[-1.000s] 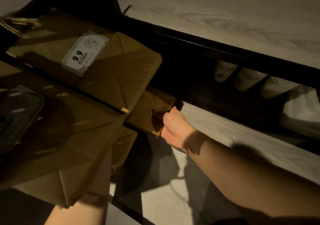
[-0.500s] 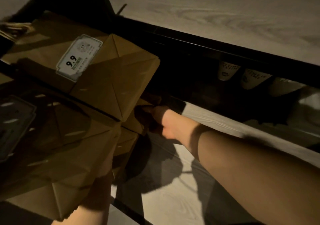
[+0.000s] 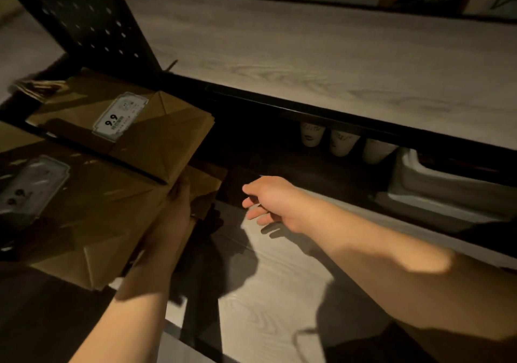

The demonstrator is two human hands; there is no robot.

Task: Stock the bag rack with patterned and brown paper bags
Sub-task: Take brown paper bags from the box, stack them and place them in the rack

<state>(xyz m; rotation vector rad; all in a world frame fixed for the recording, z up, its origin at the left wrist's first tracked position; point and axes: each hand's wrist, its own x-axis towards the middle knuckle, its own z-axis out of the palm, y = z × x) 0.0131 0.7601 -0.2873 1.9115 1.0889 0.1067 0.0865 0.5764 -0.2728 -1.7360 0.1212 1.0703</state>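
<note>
The brown paper bags (image 3: 84,222) lie flat in stacks on the rack (image 3: 84,18) at the left of the view, their long axis running from the folded bottoms nearest the person back and leftward toward the handles, so the left hand (image 3: 173,217) is much the nearer of the two. That hand lies along the near right edge of the front stack, steadying it (whether the fingers curl under is hidden). The right hand (image 3: 272,201) hangs empty, fingers loosely spread, above the pale shelf (image 3: 279,292) just right of the bags

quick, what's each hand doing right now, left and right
Left hand: holding the lower stack of brown paper bags from beneath.
Right hand: open, holding nothing.
</note>
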